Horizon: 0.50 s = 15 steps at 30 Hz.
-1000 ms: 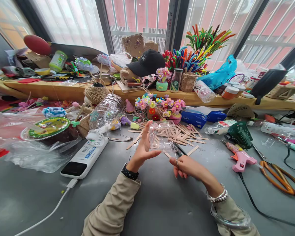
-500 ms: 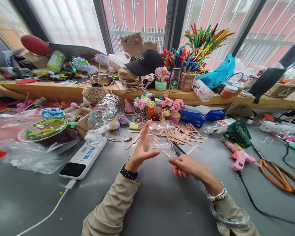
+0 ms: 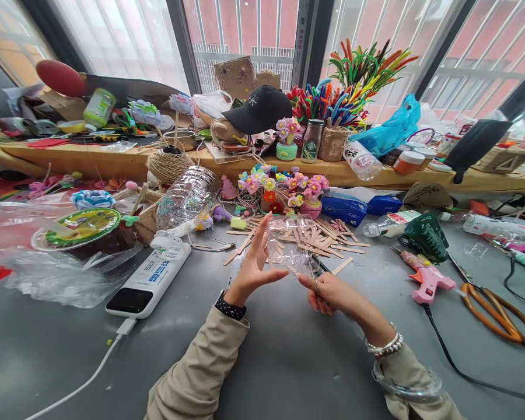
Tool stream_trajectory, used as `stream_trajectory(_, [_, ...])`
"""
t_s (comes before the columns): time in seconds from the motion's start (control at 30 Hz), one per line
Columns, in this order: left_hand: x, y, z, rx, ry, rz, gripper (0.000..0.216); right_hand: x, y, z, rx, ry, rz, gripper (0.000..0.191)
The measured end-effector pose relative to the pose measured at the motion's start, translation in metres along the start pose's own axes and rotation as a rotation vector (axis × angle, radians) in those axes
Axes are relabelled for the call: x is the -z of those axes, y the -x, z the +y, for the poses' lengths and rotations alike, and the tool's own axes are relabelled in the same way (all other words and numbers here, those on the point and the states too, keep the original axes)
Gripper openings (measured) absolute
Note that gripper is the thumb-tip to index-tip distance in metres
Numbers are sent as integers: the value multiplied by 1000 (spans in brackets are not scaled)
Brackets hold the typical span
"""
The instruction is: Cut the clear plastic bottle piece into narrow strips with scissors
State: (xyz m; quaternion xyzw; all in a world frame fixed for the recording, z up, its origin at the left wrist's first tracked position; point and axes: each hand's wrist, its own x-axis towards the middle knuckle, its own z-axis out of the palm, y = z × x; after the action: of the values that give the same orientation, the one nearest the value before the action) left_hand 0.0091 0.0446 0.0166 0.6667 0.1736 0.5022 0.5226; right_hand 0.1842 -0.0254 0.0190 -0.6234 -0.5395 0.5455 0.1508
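While the left hand [image 3: 254, 265] holds a clear plastic piece [image 3: 289, 256], thumb and fingers spread wide around its left side, the right hand [image 3: 330, 290] pinches something thin by the plastic's near right corner, can't tell what. Loose wooden sticks [image 3: 329, 238] are scattered just behind, white gadget [image 3: 151, 274] off left, pink glue gun [image 3: 429, 282] off right, black cap [image 3: 262, 109] up on the ledge [image 3: 74, 156].

Plastic container [image 3: 291, 244] above bench [image 3: 297, 361], centre, on the near side of craft sticks [image 3: 332, 240]. Power bank [image 3: 153, 277] at left. Glue gun [image 3: 431, 282] at right; scissors [image 3: 510, 333] further right. Ledge [image 3: 126, 159] along far side, bearing cap [image 3: 260, 112], with jar [image 3: 312, 142] to the cap's right.
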Motion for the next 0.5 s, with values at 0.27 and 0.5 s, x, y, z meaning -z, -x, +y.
stream_trajectory(0.27, [1,1,0,63,94,63,97,-1,3,-5,32,20,56,68])
stream_trajectory(0.5, [0,2,-3,68,128,95,94,-3,-5,2,63,24,131,70])
